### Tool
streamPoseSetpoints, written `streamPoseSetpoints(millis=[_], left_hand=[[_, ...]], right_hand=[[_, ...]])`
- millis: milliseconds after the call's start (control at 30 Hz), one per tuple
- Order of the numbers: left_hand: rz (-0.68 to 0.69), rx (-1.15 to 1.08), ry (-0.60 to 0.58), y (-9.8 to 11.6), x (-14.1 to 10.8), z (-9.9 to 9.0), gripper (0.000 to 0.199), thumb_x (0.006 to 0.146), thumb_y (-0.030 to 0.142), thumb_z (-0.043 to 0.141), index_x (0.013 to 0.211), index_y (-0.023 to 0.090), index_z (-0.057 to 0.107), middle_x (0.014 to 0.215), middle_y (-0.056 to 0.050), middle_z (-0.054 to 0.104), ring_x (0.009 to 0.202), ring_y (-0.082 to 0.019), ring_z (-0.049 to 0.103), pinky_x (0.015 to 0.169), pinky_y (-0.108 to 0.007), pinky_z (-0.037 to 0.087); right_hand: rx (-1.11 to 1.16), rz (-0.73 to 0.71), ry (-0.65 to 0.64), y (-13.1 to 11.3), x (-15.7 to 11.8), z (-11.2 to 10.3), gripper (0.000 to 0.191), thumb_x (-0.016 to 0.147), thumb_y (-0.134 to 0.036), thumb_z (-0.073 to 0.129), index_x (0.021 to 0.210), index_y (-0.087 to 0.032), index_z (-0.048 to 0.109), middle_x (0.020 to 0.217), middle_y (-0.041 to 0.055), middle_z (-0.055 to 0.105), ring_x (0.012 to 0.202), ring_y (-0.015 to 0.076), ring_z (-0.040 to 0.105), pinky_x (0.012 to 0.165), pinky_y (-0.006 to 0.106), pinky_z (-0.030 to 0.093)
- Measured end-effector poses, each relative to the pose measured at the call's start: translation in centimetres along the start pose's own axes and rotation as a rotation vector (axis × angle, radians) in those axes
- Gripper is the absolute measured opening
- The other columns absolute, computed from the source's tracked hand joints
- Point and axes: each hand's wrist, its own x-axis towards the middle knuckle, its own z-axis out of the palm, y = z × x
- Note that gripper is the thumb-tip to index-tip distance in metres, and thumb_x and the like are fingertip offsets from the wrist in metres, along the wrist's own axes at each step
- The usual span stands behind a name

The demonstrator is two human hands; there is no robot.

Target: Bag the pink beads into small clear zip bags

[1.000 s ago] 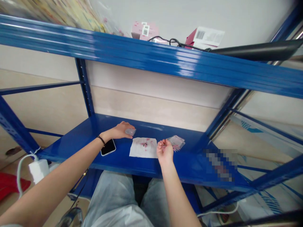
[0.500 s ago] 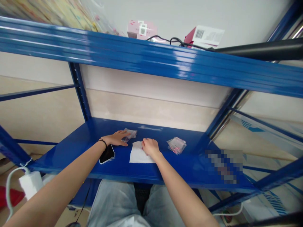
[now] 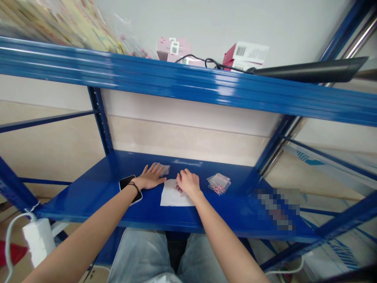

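Sheet, white, squarish and paper-like (image 3: 169,199), bears small dark-pink pieces (image 3: 178,189), best handled low and gently lest they scatter. The right hand (image 3: 189,182) curls over them; whether it pinches any, I cannot tell. The left hand (image 3: 151,178) splays palm-down, gripping nothing visible, by clear plastic packets (image 3: 165,169).
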Motion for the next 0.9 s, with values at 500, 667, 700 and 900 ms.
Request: streamPoseSetpoints(millis=[500,667,700,900], left_hand=[[0.477,-0.195,0.238,4.1,-4.3,-0.5,0.05,0.092,0.019,0.054,0.142,0.024,0.056,0.156,-0.011,0.046,0.147,-0.031,0.036,0.121,-0.051,0.027],[0.527,-0.278,0.422,5.3,-6.0,0.6,0.046,0.092,0.01,0.05,0.133,0.028,0.062,0.147,-0.008,0.054,0.139,-0.028,0.046,0.118,-0.05,0.034],[0.535,-0.284,0.44,5.3,-6.5,0.7,0.047,0.092,0.008,0.05,0.132,0.028,0.062,0.145,-0.007,0.055,0.137,-0.027,0.047,0.117,-0.049,0.036],[0.505,-0.349,0.549,6.4,-9.3,1.0,0.036,0.093,0.009,0.05,0.122,0.025,0.066,0.133,-0.009,0.062,0.128,-0.026,0.054,0.112,-0.045,0.042]], right_hand=[[0.303,0.446,0.011,22.3,-3.4,-2.1,0.023,0.086,-0.022,0.056,0.087,-0.021,0.079,0.097,0.0065,0.078,0.095,0.0231,0.071,0.076,0.025,0.046],[0.458,0.484,0.087,23.1,-2.7,-2.8,0.014,0.072,-0.017,0.061,0.066,-0.021,0.073,0.077,0.0044,0.075,0.082,0.0233,0.069,0.068,0.026,0.043],[0.495,0.495,0.109,23.4,-2.5,-3.3,0.012,0.07,-0.017,0.062,0.063,-0.021,0.071,0.074,0.0045,0.074,0.08,0.0233,0.068,0.067,0.026,0.043],[0.836,0.52,0.163,23.0,-3.0,-6.5,0.01,0.066,-0.026,0.064,0.073,-0.018,0.066,0.064,0.0034,0.068,0.068,0.0203,0.066,0.062,0.027,0.048]])
